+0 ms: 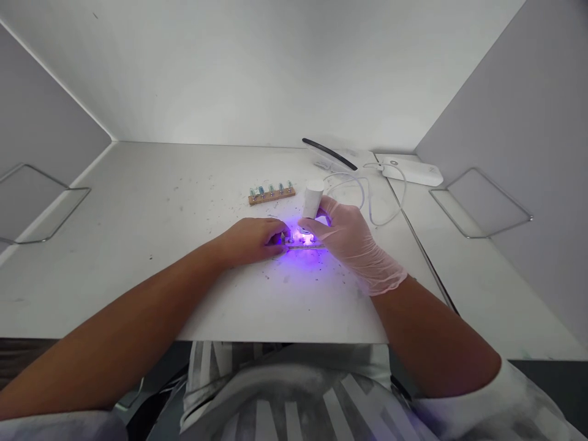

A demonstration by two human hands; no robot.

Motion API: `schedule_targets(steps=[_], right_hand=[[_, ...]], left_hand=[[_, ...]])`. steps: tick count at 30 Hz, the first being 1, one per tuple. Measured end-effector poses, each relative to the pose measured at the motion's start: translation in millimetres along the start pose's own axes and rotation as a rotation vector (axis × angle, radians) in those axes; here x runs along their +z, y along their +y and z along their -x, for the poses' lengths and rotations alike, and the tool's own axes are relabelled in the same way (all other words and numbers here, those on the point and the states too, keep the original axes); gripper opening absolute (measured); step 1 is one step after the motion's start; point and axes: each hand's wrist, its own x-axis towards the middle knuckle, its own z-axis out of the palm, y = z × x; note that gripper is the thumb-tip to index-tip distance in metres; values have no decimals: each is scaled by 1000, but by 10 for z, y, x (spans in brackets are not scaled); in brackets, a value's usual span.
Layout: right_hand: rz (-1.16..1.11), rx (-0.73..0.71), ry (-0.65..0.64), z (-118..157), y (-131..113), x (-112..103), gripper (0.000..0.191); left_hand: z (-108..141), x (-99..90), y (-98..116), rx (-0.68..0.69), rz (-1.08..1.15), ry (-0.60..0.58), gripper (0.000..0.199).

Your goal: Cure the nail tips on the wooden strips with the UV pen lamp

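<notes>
A white handheld lamp [313, 199] casts violet light down onto a small strip [305, 247] lying on the white table. Wrapped round the lamp is my right hand [342, 231], in a thin pinkish glove. My left hand [257, 240], bare, pinches the left end of the strip. Small pieces stand along the strip, but the glare blurs their shape. Just behind my hands, a wooden strip [272, 196] bears several small clear and bluish-green pieces in a row.
At the back right lie a clear item with a black edge [329, 154] and a white device [412, 171] with a looping white cable [369, 195]. Wire frames [482, 202] stand at both sides. Dark specks dot the white tabletop [151, 202].
</notes>
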Motion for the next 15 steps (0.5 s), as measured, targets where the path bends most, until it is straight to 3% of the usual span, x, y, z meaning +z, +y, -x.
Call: schedule_targets(steps=[5,15], right_hand=[[-29,-12,14,4,-15,-2,26],[-40,49,47,-4,-15,16,34]], left_hand=[[-1,5,3,3,-7,6,26],[2,2,3,20,-10,12,27]])
